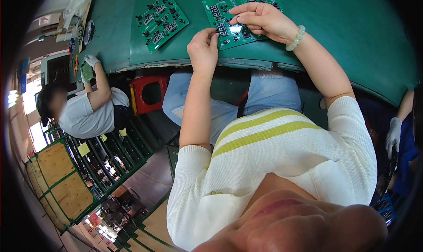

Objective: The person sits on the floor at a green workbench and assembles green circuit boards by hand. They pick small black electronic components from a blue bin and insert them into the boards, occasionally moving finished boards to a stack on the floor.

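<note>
The left hand (pixel 203 49) bends its fingertips to the left edge of a green circuit board (pixel 228 26) lying on a green desk (pixel 335 45); whether they clamp it cannot be told. Apart from it, the right hand (pixel 269 23) hovers over the board, thumb and forefinger close together, any part between them too small to make out. The step appears to be close handwork on the board, the next move calling for a steady board and a precise fingertip. Its left edge points away from the wearer, leaning left; with the right side partly covered, its long axis is unclear. A second board (pixel 162 22) sits askew to the left; beyond, a co-worker (pixel 90 113) in gloves holds a green piece (pixel 87 72).
</note>
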A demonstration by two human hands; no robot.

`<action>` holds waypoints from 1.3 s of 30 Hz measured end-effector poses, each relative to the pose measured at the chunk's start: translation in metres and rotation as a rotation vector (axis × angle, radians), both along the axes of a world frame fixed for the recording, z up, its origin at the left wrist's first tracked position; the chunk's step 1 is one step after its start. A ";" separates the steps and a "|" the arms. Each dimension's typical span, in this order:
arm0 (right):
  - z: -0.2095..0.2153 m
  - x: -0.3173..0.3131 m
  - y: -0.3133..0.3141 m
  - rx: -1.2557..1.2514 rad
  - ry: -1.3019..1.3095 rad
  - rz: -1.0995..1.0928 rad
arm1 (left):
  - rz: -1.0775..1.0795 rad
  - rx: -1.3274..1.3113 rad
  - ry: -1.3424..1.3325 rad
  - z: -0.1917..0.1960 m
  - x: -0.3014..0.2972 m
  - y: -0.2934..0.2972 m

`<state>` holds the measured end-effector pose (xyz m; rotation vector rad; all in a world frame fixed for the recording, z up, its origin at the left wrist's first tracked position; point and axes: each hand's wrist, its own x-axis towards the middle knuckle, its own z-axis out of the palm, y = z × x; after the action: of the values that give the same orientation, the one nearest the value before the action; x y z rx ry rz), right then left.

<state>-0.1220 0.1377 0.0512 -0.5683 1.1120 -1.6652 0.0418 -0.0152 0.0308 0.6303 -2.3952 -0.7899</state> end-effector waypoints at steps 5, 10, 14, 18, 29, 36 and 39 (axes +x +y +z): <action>0.000 0.002 -0.001 0.070 0.284 -0.009 | -0.019 -0.030 -0.021 0.001 0.001 0.000; 0.002 0.007 0.000 0.056 0.395 -0.016 | -0.007 -0.009 -0.057 0.002 -0.001 -0.003; 0.003 0.008 0.000 0.098 0.348 -0.013 | -0.004 0.053 -0.100 0.004 -0.001 -0.005; -0.016 0.007 -0.007 0.037 0.712 -0.127 | 0.006 0.096 -0.097 0.005 -0.001 -0.002; -0.023 0.039 -0.015 0.123 1.671 -0.258 | 0.088 0.182 0.079 -0.016 0.013 0.002; -0.026 0.033 -0.015 0.205 1.601 -0.251 | 0.098 0.377 0.141 -0.028 0.030 0.003; -0.024 0.033 -0.016 0.196 1.562 -0.254 | 0.058 0.291 0.143 -0.023 0.027 0.006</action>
<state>-0.0893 0.1216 0.0277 -1.7636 2.4434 -1.0696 0.0685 -0.0092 0.0075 0.7269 -2.1420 -1.1301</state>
